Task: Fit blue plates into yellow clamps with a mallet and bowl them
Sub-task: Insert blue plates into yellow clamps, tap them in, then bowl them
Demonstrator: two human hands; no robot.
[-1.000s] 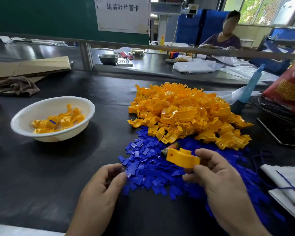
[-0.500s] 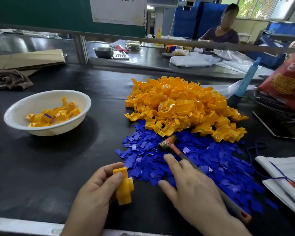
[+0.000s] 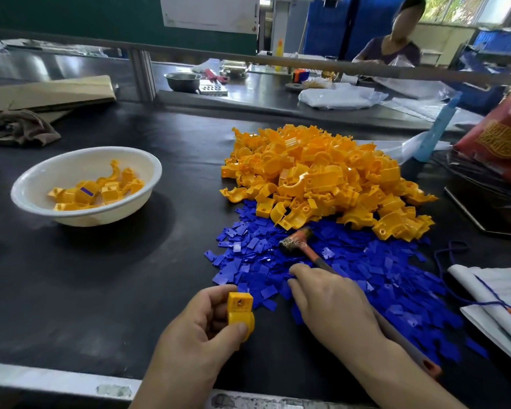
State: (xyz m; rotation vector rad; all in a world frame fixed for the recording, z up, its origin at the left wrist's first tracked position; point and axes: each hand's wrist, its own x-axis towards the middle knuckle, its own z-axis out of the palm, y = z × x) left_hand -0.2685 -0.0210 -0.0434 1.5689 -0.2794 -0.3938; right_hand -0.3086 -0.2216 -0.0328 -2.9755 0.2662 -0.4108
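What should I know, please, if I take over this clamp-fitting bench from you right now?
The left hand grips one yellow clamp above the table's near edge; no blue plate shows in it.
The right hand lies on the blue plates, over the handle of the mallet; whether it pinches a plate is hidden.
The mallet lies on the plates, head toward the clamp pile.
Done: several clamps sit in the white bowl, one showing its blue plate.
Left: fit a plate into the held clamp, tap it, bowl it; a big pile waits.
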